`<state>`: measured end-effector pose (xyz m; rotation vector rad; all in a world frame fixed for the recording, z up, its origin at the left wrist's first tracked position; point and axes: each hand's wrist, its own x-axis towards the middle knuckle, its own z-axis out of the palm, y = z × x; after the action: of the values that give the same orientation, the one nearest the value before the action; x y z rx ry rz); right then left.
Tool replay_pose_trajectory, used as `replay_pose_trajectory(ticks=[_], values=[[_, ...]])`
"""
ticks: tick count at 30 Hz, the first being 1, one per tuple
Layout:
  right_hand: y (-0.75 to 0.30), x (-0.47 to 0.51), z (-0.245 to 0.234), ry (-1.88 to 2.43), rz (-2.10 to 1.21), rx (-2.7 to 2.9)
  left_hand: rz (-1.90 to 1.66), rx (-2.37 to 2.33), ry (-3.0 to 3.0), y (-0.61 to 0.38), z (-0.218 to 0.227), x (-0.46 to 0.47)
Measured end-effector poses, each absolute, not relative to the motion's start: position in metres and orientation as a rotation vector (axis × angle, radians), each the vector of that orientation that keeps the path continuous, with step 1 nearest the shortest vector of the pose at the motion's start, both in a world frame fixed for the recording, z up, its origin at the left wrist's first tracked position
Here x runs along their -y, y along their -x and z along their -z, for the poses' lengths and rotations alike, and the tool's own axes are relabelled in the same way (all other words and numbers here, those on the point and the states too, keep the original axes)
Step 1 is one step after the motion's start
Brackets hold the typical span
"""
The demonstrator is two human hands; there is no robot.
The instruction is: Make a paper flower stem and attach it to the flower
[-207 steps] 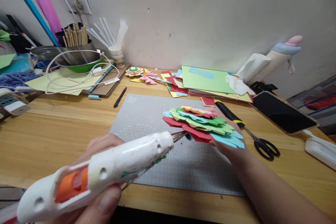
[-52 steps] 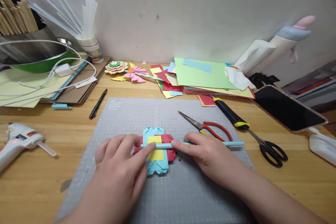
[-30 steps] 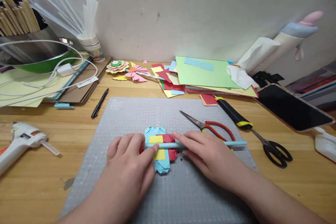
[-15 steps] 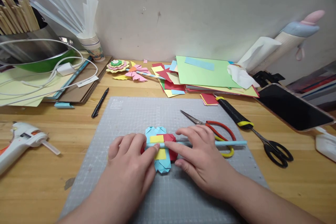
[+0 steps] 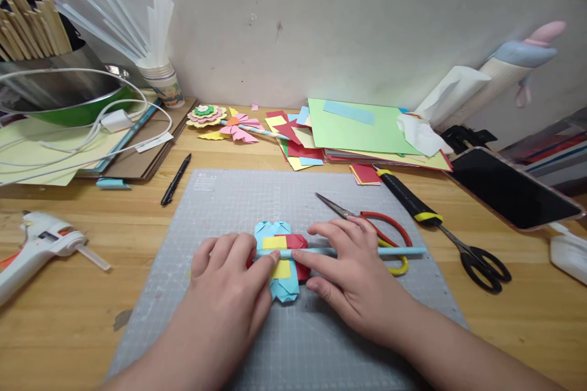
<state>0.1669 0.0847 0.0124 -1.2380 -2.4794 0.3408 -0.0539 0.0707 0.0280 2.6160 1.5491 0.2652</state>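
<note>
Through the head camera, both of my hands are low on the grey cutting mat (image 5: pixel 257 195), meeting over the folded paper piece (image 5: pixel 268 230). It lies flat in the middle of the mat, blue at its top and bottom edges, with red and yellow patches across the centre. The thin blue stick (image 5: pixel 403 251) lies crosswise on it, one end on the yellow patch and the other reaching right across the yellow loop of the red scissors (image 5: pixel 387 227).

My left hand (image 5: pixel 229 296) is spread and grips nothing; its index fingertip pushes down on the stick's end, right over the paper. My right hand (image 5: pixel 355 278) lies over the stick's middle with its fingers spread. The index finger presses along the stick, and the thumb rests beside the paper's lower edge. It does not close around the stick either.

To do this well, I judge the pressure should go straight down and be even from both sides. That way the stick cannot roll off the centre line or twist the layers. Fingertips belong on the stick itself, clear of anything squeezing out at the join.

The glue gun (image 5: pixel 43 239) lies well to the left on the table (image 5: pixel 68 324). A pen (image 5: pixel 175 179), the black scissors (image 5: pixel 483 266) and a stack of coloured paper (image 5: pixel 353 131) sit around the mat.
</note>
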Motion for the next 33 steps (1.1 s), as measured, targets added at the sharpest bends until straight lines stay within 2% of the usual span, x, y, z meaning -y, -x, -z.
replay_pose_trajectory(ticks=[14,22,33], values=[[-0.158,-0.083,-0.01,1.283,-0.378,2.539,-0.248,-1.584,-2.567,0.053,-0.031,-0.07],[-0.157,-0.084,-0.012,1.29,-0.345,2.544,-0.558,-1.771,-2.555,0.074,-0.038,-0.078],[-0.158,-0.083,-0.01,1.271,-0.315,2.537,-0.464,-1.7,-2.6,0.07,-0.033,-0.076]])
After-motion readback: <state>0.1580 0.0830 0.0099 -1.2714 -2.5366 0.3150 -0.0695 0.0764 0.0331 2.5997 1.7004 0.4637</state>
